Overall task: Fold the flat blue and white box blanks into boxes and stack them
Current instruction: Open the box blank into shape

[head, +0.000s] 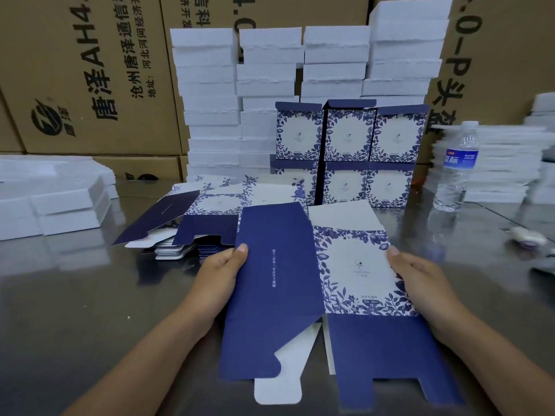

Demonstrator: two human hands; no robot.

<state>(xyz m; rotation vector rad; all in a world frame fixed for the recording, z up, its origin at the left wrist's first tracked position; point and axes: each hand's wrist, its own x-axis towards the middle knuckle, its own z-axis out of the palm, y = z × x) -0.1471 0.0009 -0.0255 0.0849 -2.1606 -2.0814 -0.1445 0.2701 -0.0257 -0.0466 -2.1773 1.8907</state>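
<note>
A flat blue and white box blank (324, 283) is held just above the metal table (75, 295), in front of me. My left hand (223, 267) grips its dark blue left edge, thumb on top. My right hand (420, 277) grips the floral right edge, thumb on the white panel. Behind it lies a fanned pile of flat blanks (204, 211). Further back, several folded blue and white boxes (348, 151) stand stacked in two rows.
Tall stacks of white boxes (210, 100) rise behind the folded ones, with brown cartons (90, 70) at the back. More white boxes (60, 202) lie at the left and right. A water bottle (456, 166) stands at the right, near a small wrapped object (528, 237).
</note>
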